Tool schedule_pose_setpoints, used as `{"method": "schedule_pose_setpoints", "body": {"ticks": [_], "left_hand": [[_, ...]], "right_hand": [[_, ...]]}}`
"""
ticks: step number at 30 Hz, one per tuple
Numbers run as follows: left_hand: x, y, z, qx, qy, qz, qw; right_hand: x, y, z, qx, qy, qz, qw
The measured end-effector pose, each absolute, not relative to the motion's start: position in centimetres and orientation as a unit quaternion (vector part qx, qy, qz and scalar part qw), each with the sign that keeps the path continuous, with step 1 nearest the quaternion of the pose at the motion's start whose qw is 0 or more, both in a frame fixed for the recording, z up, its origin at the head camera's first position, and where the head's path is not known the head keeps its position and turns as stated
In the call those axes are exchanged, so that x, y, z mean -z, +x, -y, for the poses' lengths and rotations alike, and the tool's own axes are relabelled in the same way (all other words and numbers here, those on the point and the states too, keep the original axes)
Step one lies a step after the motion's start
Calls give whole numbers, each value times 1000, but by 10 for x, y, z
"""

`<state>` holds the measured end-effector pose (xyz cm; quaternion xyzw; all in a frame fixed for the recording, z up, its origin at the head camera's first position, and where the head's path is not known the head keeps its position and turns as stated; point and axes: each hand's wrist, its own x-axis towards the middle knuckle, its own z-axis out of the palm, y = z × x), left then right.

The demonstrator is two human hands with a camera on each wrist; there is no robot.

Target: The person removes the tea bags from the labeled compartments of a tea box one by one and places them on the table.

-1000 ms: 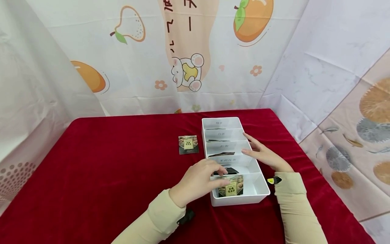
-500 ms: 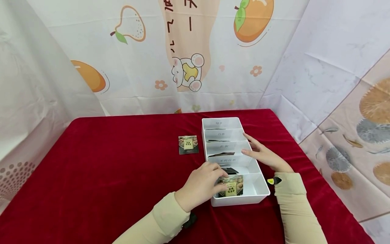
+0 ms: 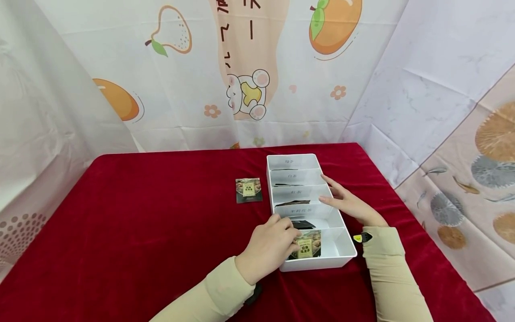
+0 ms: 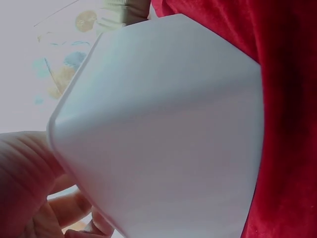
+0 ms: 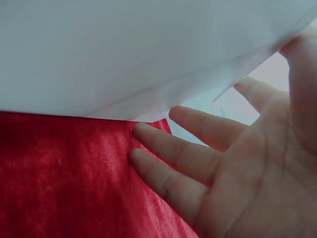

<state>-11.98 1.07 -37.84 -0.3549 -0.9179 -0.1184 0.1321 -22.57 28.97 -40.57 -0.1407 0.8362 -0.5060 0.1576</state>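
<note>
A white compartment box (image 3: 342, 261) stands lengthwise on the red cloth, with printed labels on its dividers. In the head view, a tea sachet (image 3: 311, 246) with a landscape print and yellow label leans in the nearest compartment. Over the box's left rim reaches my left hand (image 3: 263, 248), its curled fingertips at that sachet's left edge; I cannot tell whether they pinch it. My right hand (image 3: 354, 208) rests along the right rim, and the right wrist view shows its fingers (image 5: 173, 153) extended beside the box wall. A matching sachet (image 3: 248, 190) lies on the cloth left of the box.
Dark sachets (image 3: 302, 224) sit in the second compartment from the front, and sachet edges show in those farther back. Red cloth (image 3: 141, 223) spreads over the table. White printed curtains (image 3: 181, 103) hang behind and along the sides.
My left hand has shifted slightly right and its fingertips have come down onto the left part of the sachet in the nearest compartment. The right hand, box and loose sachet stay put.
</note>
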Motion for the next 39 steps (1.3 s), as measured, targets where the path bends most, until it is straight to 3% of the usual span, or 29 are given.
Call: {"method": "schedule_pose_setpoints", "body": {"ticks": [14, 26, 39], "left_hand": [[383, -125, -10, 193, -329, 909, 169], [383, -127, -7, 154, -319, 918, 181], [378, -128, -4, 126, -319, 910, 231]], "right_hand": [[403, -226, -289, 507, -138, -837, 154], [401, -223, -288, 502, -137, -840, 151], [406, -225, -288, 505, -129, -839, 157]]}}
